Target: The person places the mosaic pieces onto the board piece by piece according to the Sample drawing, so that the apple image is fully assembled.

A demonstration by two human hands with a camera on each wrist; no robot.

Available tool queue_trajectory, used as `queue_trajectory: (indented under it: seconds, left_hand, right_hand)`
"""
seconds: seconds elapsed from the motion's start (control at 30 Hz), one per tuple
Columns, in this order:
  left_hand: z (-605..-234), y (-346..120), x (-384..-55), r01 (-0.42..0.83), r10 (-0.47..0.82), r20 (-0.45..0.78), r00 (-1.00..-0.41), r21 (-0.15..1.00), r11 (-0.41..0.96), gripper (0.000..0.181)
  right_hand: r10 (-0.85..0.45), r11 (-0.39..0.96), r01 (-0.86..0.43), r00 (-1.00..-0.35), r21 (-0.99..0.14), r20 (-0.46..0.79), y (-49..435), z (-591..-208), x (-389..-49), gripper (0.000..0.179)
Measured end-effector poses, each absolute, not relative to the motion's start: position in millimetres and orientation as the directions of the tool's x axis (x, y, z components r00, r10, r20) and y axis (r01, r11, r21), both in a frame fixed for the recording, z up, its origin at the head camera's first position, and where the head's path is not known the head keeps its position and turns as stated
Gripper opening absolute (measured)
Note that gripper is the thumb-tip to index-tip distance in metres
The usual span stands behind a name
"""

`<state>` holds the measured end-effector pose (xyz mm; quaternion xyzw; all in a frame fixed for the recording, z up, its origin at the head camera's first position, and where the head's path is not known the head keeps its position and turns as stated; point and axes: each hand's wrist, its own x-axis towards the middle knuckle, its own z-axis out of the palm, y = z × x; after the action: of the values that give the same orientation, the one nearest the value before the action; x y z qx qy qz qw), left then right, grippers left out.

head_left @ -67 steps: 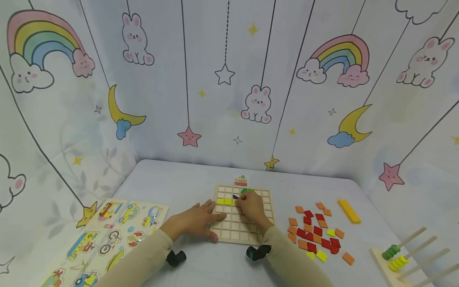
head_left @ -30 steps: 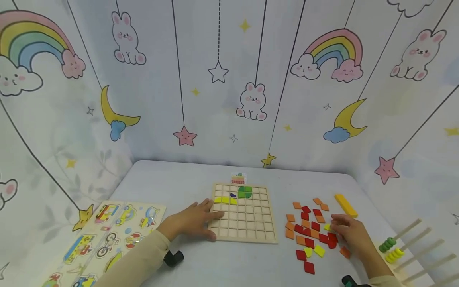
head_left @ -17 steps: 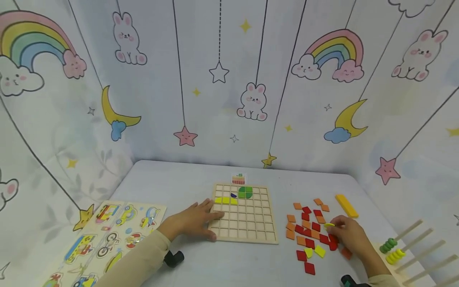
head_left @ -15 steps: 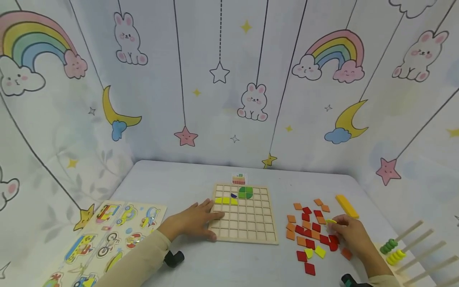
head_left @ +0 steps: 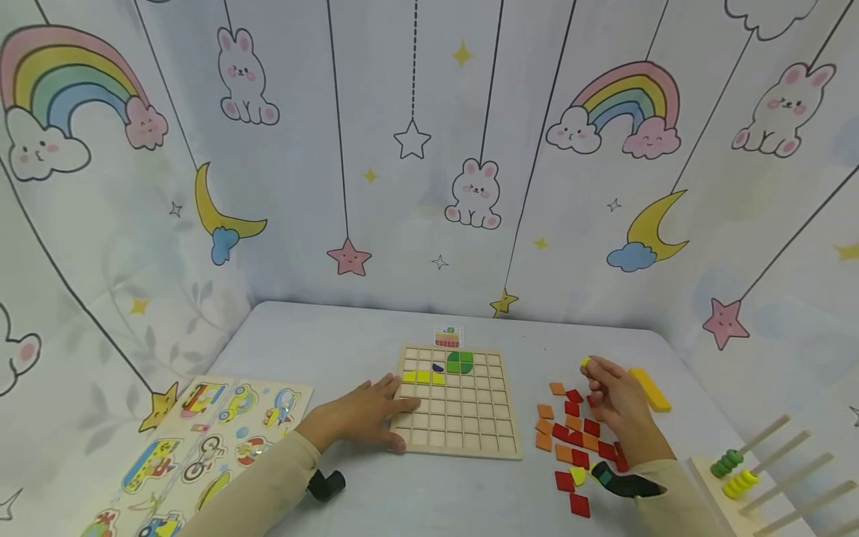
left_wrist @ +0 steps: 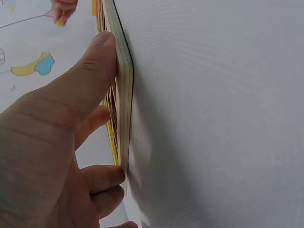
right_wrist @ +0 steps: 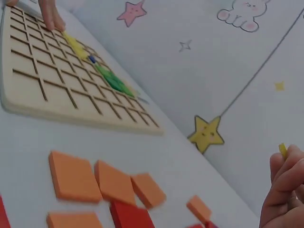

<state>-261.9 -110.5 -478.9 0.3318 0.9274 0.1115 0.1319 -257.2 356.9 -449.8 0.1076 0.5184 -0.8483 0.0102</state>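
My left hand rests on the left edge of a wooden grid board. Its thumb lies along the board's near rim in the left wrist view. Three yellow tiles sit in a row on the board, beside a small dark blue piece and green tiles forming a leaf-like shape. To the right, my right hand is raised above loose tiles and pinches a yellow tile at its fingertips. Most of that tile is hidden by fingers in the right wrist view.
Scattered orange and red tiles lie right of the board, with a yellow tile among them. A yellow bar and a bead rack stand farther right. A picture card lies behind the board; a picture puzzle is at left.
My right hand left the board, went to the loose tiles and picked up a yellow tile. It has since lifted that tile and moved it away from me and leftward. My left hand stays put.
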Motion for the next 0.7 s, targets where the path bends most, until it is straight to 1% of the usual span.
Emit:
queue_trajectory:
  seconds: [0.13, 0.23, 0.3, 0.43, 0.5, 0.6, 0.7]
  left_hand:
    - [-478.9, -111.3, -262.5, 0.588, 0.646, -0.170, -0.744, 0.295, 0.753, 0.083]
    - [-479.0, -111.2, -262.8, 0.592, 0.651, -0.167, -0.740, 0.297, 0.749, 0.083]
    - [-478.7, -111.4, -262.8, 0.592, 0.652, -0.167, -0.740, 0.300, 0.748, 0.083]
    - [-477.3, -112.0, -263.0, 0.588, 0.647, -0.168, -0.743, 0.296, 0.752, 0.083]
    - [-476.8, -112.3, -263.1, 0.583, 0.641, -0.168, -0.749, 0.293, 0.758, 0.082]
    - [-477.7, -112.3, -263.1, 0.573, 0.632, -0.176, -0.755, 0.293, 0.765, 0.082]
    - [-480.2, -111.2, -262.6, 0.574, 0.639, -0.179, -0.748, 0.308, 0.759, 0.083]
  right_hand:
    - [0.052, -0.431, 0.180, -0.973, -0.884, -0.223, 316.1, -449.8, -278.2, 0.021]
    - [0.017, -0.381, 0.218, -0.970, -0.898, -0.243, 284.7, -454.2, -291.5, 0.021]
    - [-0.007, -0.348, 0.235, -0.969, -0.907, -0.249, 264.2, -458.7, -299.0, 0.024]
    - [-0.048, -0.221, 0.218, -0.976, -0.951, -0.212, 226.7, -468.4, -307.9, 0.040]
    - [-0.077, -0.141, 0.191, -0.980, -0.972, -0.181, 210.4, -473.7, -310.4, 0.044]
    - [-0.100, -0.002, 0.157, -0.983, -0.988, -0.156, 191.0, -481.7, -311.4, 0.045]
    - [-0.107, 0.152, 0.121, -0.985, -0.981, -0.138, 179.8, -489.5, -311.2, 0.042]
